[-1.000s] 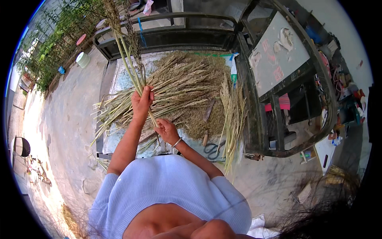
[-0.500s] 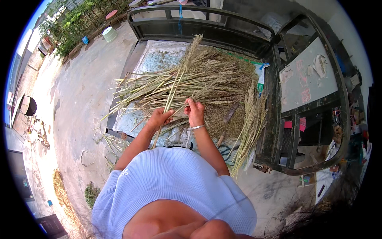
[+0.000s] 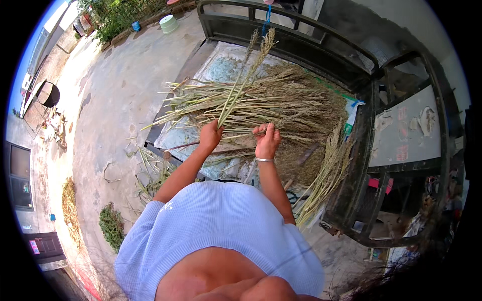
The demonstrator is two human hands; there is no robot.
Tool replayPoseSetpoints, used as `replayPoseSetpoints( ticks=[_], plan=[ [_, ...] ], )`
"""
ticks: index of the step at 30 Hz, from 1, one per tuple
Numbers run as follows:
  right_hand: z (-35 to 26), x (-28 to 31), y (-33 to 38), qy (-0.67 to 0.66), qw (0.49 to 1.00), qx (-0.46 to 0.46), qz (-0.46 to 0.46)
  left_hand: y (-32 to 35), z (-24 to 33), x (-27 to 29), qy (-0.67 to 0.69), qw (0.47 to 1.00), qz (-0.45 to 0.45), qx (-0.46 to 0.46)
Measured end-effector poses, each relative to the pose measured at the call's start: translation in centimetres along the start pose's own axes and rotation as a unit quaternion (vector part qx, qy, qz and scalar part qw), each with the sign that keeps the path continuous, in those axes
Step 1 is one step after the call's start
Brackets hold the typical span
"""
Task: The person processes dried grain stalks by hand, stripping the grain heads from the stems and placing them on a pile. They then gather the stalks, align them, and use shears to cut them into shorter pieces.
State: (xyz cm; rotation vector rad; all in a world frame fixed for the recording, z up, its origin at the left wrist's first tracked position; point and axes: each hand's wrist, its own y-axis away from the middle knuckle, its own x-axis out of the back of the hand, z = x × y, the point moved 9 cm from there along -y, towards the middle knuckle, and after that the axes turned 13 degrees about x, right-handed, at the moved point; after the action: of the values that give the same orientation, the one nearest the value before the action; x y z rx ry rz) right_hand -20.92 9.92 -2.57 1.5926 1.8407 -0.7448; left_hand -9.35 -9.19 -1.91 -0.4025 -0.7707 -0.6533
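Note:
My left hand (image 3: 211, 136) is closed around the lower ends of a few long stalks (image 3: 236, 98). Their feathery seed heads point up and away over the pile. To its right, my right hand (image 3: 267, 143), with a bracelet at the wrist, has its fingers bent in a pinch at a thin seed-headed stalk (image 3: 282, 122); the exact grip is partly hidden. Beyond both hands a broad pile of cut stalks (image 3: 201, 104) lies crosswise, bare ends left and brownish seed heads right. Loose seed and chaff (image 3: 296, 168) cover the sheet (image 3: 221, 65) beneath.
A dark metal cart frame (image 3: 301, 60) rails the bed at the back and right. Another stalk bundle (image 3: 326, 183) leans at the right. A dark flat blade-like piece (image 3: 307, 154) lies on the chaff. Stalk scraps (image 3: 150, 173) and a green plant heap (image 3: 111, 226) lie on the concrete at left.
The view has swung, shifting the cart to the right in the picture. My left hand still holds its stalks, now leaning more to the right. My hands are slightly farther apart.

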Motion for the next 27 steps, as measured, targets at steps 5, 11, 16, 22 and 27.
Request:
replayPoseSetpoints(
  ticks=[5, 11, 16, 22, 27],
  plan=[
    [-0.6, 3.4, -2.8, -0.104, 0.984, -0.004, 0.142, -2.3, -2.5, -0.5, -0.022, 0.998, -0.045, 0.04],
    [-12.2, 13.5, -9.0, -0.061, 0.956, 0.162, 0.239, -3.6, -16.3, 10.5, -0.19, 0.966, 0.136, 0.111],
    [-19.1, 21.4, -11.5, 0.184, 0.934, 0.203, 0.231, 6.0, -28.9, 21.2, -0.322, 0.897, 0.155, 0.262],
    [-25.7, 33.1, -14.4, 0.854, 0.43, 0.275, 0.104, 10.2, -28.7, 17.7, -0.014, 0.958, 0.051, 0.281],
    [-13.9, 26.4, -13.4, 0.817, 0.572, 0.071, -0.033, 10.6, -16.7, 8.4, 0.288, 0.905, -0.088, 0.3]
  ],
)
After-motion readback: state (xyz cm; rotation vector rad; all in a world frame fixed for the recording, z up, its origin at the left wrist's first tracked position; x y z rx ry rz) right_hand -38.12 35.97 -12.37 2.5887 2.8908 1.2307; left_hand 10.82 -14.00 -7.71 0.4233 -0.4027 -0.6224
